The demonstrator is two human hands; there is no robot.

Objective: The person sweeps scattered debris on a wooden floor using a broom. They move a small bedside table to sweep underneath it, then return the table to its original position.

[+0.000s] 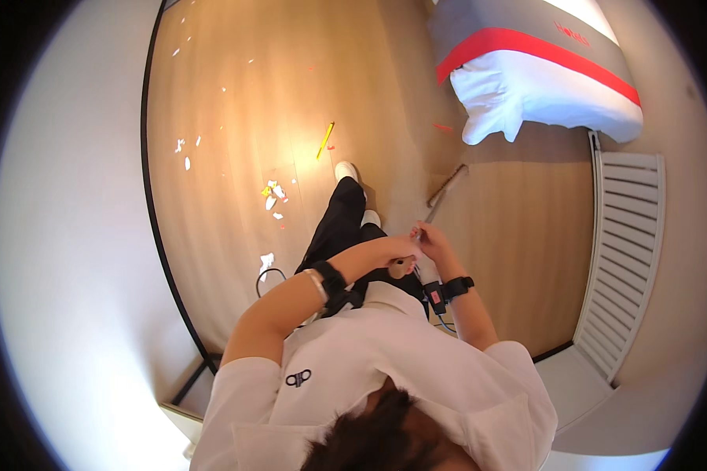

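Both my hands are closed around the handle of a broom (438, 203) in front of my waist. My left hand (403, 250) grips near the handle's end, which pokes out below the fingers. Further along the shaft, toward the floor, is my right hand (431, 238). The narrow broom head reaches down to the wood floor, to the right of my feet; its bristles are too small to make out clearly. Scraps of white paper (271, 203), with yellow and red bits among them, lie on the floor to the left of my legs.
A slim yellow object (325, 141) lies ahead of my white shoe (346, 171). More white scraps (187, 163) are scattered along the left wall (82, 176). A bed (542, 82) with white bedding stands at the upper right, beside a white slatted rack (627, 235).
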